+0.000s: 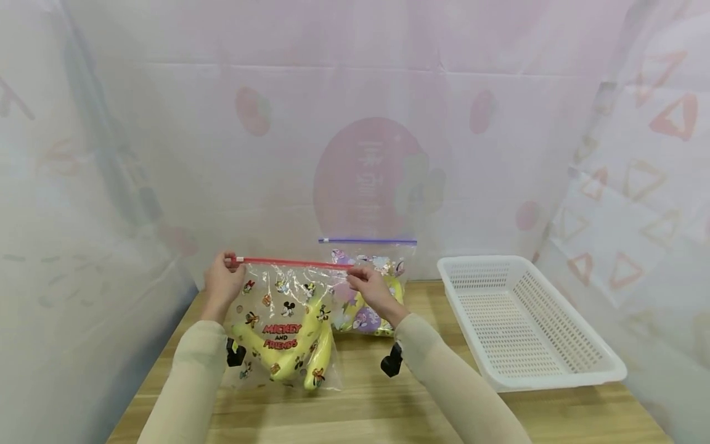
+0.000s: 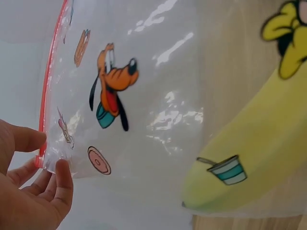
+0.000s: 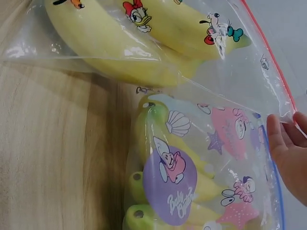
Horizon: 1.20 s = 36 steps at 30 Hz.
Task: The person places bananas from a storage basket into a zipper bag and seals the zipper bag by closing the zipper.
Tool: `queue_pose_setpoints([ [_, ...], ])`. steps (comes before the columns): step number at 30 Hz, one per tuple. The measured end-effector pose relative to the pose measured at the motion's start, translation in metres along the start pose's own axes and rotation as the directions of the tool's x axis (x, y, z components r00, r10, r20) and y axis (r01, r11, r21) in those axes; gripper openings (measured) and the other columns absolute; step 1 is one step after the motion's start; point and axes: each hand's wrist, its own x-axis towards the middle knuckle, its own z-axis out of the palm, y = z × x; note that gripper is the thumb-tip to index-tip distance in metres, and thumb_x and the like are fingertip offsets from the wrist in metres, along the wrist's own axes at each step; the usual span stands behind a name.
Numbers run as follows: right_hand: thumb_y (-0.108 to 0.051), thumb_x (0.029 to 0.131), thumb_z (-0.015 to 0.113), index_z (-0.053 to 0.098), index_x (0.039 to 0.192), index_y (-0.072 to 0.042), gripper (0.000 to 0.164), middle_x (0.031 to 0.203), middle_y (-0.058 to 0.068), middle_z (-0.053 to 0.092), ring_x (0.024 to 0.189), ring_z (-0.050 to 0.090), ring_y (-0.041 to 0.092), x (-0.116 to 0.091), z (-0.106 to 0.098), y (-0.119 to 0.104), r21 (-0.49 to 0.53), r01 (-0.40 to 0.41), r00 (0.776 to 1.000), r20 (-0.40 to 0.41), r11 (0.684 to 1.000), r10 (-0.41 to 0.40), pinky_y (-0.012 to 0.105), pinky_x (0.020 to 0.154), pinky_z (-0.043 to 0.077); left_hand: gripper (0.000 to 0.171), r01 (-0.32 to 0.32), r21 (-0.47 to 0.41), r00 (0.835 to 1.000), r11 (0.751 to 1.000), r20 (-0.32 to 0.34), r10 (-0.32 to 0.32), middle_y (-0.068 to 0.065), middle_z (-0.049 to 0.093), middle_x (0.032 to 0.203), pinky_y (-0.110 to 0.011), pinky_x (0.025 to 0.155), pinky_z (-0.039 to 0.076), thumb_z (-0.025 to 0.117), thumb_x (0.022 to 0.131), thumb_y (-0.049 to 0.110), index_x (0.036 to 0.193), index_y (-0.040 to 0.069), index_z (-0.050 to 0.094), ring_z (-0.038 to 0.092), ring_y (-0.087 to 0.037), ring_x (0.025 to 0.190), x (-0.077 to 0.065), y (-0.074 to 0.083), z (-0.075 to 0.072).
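A clear zip bag (image 1: 285, 293) with a red zip strip (image 1: 294, 263) and cartoon prints holds several yellow bananas (image 1: 305, 336). My left hand (image 1: 223, 280) pinches the strip's left end, where the small slider (image 1: 240, 259) sits. In the left wrist view, the thumb and fingers of that left hand (image 2: 36, 179) are at the red corner. At the other top corner, my right hand (image 1: 373, 288) pinches the bag between thumb and fingers. Held by both ends, the bag hangs upright with its strip stretched nearly level.
Behind it stands a second clear bag (image 1: 383, 262) with a purple zip strip (image 1: 368, 241), also containing bananas (image 3: 201, 187). A white perforated basket (image 1: 554, 382) occupies the right of the wooden table (image 1: 355, 407). Pale printed cloth (image 1: 288, 154) encloses the back and sides.
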Motion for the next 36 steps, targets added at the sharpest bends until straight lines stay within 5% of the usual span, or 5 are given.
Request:
queue_pose_setpoints([
  [8,-0.016,0.098,0.051,0.043,0.135,0.006,0.044,0.135,0.023,0.046,0.12,0.049,0.037,0.001,-0.002,0.005,-0.07,-0.069,0.997,0.034,0.995,0.071,0.038,0.097,0.043,0.062,0.069,-0.032,0.985,0.997,0.16,-0.063,-0.029,0.029,0.145,-0.054,0.098,0.038,0.044,0.096,0.014,0.149,0.001,0.016,0.034,-0.046,0.128,0.001,-0.007,0.006],
  [11,-0.019,0.098,0.051,0.042,0.137,0.003,0.046,0.137,0.021,0.045,0.117,0.051,0.035,0.001,-0.004,0.008,-0.129,-0.097,0.995,0.02,0.987,0.1,0.041,0.097,0.043,0.065,0.066,-0.011,0.974,0.998,0.217,-0.062,-0.03,0.02,0.149,-0.054,0.09,0.044,0.043,0.096,0.017,0.15,0.004,0.01,0.043,-0.046,0.115,0.0,-0.007,0.008],
  [21,-0.017,0.098,0.051,0.049,0.134,0.0,0.04,0.135,0.021,0.048,0.114,0.054,0.035,-0.013,-0.013,0.011,-0.284,-0.068,0.997,-0.054,0.956,0.055,0.043,0.093,0.046,0.065,-0.067,0.105,0.947,0.992,0.32,0.03,-0.031,0.014,0.15,-0.064,0.102,0.022,0.045,0.097,0.022,0.149,-0.001,0.013,0.018,-0.051,0.133,-0.012,0.005,0.006],
  [29,-0.012,0.091,0.055,0.058,0.122,0.004,0.035,0.121,0.019,0.058,0.108,0.055,0.033,-0.045,-0.03,-0.009,-0.604,0.035,0.992,-0.075,0.796,-0.1,0.047,0.093,0.045,0.068,-0.255,0.265,0.885,0.93,0.451,0.115,-0.032,0.011,0.149,-0.068,0.1,0.018,0.045,0.098,0.032,0.148,-0.002,0.016,0.015,-0.054,0.132,-0.04,0.037,0.014],
  [36,-0.022,0.091,0.057,0.059,0.123,-0.003,0.038,0.129,0.02,0.048,0.118,0.046,0.038,-0.085,-0.047,-0.028,-0.752,-0.006,0.985,-0.116,0.659,-0.124,0.053,0.095,0.041,0.066,-0.434,0.413,0.856,0.801,0.468,0.222,-0.033,0.023,0.146,-0.065,0.101,0.023,0.047,0.097,0.036,0.146,-0.003,0.026,0.026,-0.052,0.13,-0.079,0.062,0.032],
])
